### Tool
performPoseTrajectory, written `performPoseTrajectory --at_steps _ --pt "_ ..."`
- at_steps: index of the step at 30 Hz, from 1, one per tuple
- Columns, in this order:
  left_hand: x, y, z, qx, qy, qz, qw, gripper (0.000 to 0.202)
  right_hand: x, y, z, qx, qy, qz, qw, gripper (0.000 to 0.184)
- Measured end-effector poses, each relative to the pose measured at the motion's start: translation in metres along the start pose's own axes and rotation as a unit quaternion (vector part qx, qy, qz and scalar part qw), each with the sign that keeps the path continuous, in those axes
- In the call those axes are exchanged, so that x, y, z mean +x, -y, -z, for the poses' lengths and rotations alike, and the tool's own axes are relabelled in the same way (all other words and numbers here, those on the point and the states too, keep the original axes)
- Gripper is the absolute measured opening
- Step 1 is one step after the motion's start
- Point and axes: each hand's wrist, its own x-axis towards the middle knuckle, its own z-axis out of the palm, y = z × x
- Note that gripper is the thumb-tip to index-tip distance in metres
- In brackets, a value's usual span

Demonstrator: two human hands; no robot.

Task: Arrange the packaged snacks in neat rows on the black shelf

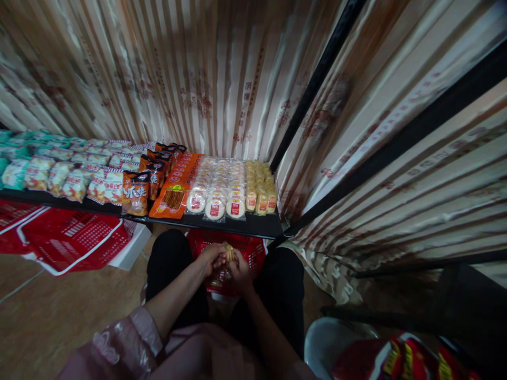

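Note:
Between my knees, my left hand (213, 258) and my right hand (240, 270) are closed together on a small yellowish snack packet (229, 252). Fingers cover much of it. It resembles the yellow snack packets (261, 198) standing in rows at the shelf's right end. Below my hands is a red basket (253, 253) with a few packets inside, too dim to make out. Left of the yellow rows lie clear-wrapped round white biscuits (216, 208) with red labels, then an orange snack bag (172, 198).
A black shelf (253, 227) runs across ahead, bearing orange-black packets (137, 192) and white-and-teal packets (75, 182). Black posts (317, 87) and a pleated curtain (222, 68) stand behind. Red baskets (75, 237) sit lower left; a pale tub (322, 343) with red packages is lower right.

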Motion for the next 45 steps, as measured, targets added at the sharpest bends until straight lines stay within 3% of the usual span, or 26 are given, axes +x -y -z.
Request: performPoseTrajectory --at_steps 11,20,25,32,37,45 --pt "-0.004 0.001 -0.004 0.075 -0.068 -0.062 0.993 0.025 0.003 0.012 0.007 0.128 -0.012 -0.03 0.991 0.035" --pt "-0.012 -0.006 -0.009 0.11 -0.069 -0.077 0.989 0.03 0.01 0.018 0.009 0.177 -0.037 -0.067 0.981 0.034" --pt "-0.005 -0.006 -0.016 0.088 -0.065 -0.155 0.982 0.033 0.014 0.02 0.012 0.184 -0.038 -0.071 0.98 0.033" --pt "0.002 -0.02 -0.025 0.198 -0.139 -0.259 0.935 0.032 0.018 0.026 0.022 0.075 -0.063 -0.051 0.994 0.036" --pt "0.002 -0.027 -0.033 0.277 -0.144 -0.28 0.908 0.026 0.021 0.037 0.032 -0.037 -0.076 -0.056 0.995 0.038" --pt "-0.003 -0.043 -0.053 0.342 -0.131 -0.333 0.869 0.024 0.029 0.046 0.045 -0.141 -0.101 0.011 0.985 0.044"
